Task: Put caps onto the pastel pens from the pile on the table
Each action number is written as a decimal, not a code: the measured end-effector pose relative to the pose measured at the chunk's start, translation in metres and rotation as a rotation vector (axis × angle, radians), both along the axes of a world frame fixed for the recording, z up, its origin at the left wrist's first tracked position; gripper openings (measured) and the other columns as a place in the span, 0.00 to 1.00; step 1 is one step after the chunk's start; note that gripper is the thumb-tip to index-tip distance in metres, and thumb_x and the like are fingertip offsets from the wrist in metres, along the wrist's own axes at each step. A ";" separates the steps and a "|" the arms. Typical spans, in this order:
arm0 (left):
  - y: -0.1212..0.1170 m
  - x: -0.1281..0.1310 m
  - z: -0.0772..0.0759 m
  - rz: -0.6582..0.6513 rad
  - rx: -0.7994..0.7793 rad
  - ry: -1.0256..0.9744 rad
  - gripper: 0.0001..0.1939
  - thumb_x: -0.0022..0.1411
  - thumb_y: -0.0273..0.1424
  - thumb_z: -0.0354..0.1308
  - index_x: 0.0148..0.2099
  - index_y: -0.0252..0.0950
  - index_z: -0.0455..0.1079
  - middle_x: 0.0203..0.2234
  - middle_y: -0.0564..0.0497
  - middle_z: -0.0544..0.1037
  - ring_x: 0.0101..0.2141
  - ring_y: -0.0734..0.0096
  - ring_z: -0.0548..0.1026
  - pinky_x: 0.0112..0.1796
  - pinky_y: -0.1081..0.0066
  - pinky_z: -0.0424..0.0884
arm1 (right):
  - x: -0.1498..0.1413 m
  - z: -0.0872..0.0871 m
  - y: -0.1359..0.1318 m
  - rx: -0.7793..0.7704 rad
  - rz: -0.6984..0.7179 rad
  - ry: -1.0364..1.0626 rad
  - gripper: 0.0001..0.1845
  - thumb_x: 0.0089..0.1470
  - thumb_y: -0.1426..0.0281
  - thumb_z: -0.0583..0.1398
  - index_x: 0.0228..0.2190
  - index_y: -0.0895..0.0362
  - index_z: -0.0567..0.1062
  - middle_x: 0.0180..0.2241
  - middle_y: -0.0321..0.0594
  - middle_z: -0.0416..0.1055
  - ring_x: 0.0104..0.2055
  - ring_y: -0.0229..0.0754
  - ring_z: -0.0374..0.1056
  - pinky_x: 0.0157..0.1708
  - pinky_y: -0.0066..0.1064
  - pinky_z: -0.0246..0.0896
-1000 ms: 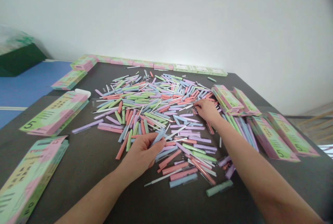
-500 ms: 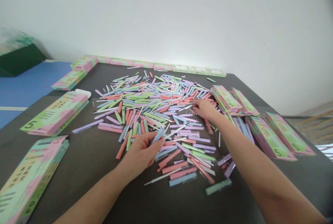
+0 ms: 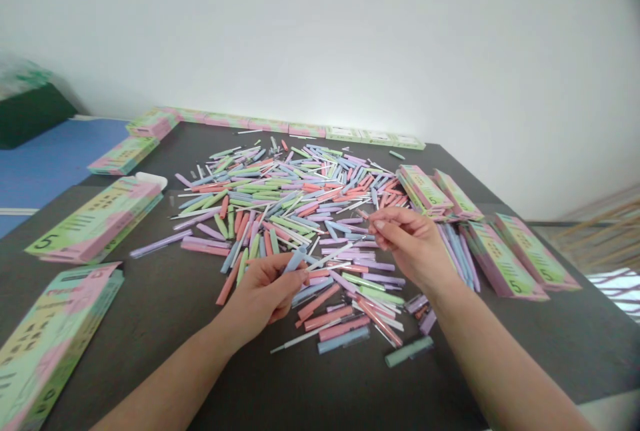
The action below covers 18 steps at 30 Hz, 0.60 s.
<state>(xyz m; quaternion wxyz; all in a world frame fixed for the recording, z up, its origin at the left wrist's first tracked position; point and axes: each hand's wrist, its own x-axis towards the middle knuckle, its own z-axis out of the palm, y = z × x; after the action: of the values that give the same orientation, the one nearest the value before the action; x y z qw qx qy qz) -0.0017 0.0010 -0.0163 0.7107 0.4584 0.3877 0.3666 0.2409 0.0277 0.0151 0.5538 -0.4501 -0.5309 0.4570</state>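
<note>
A big heap of pastel pens [image 3: 300, 204] in pink, green, blue and purple, mixed with thin white refills, covers the middle of a dark table [image 3: 165, 324]. My left hand [image 3: 260, 294] hovers at the heap's near edge, fingers closed on a blue pen [image 3: 295, 261] that points up and away. My right hand [image 3: 413, 244] is raised just above the heap's right side, thumb and fingers pinched on a small, thin item that I cannot make out.
Flat green-and-pink boxes lie around the heap: stacks at the left [image 3: 95, 217], one at the near left corner [image 3: 45, 344], several at the right [image 3: 500, 251] and a row along the far edge [image 3: 310, 129]. A blue floor [image 3: 45, 161] shows beyond the table's left side.
My right hand has drawn back from the far right of the heap towards me and lifted, now pinched. My left hand keeps the blue pen and has hardly moved.
</note>
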 end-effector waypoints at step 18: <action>0.000 -0.005 -0.004 -0.048 -0.010 -0.020 0.14 0.55 0.39 0.63 0.29 0.34 0.69 0.12 0.62 0.56 0.12 0.87 0.49 0.12 0.84 0.47 | -0.001 -0.022 -0.033 0.025 0.070 0.084 0.06 0.55 0.70 0.63 0.36 0.52 0.80 0.27 0.37 0.75 0.27 0.38 0.68 0.28 0.31 0.64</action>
<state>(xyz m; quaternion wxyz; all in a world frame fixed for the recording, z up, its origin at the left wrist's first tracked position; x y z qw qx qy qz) -0.0067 0.0014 -0.0208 0.7253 0.4604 0.3712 0.3523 0.2397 -0.0055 -0.0071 0.5648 -0.4048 -0.5283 0.4879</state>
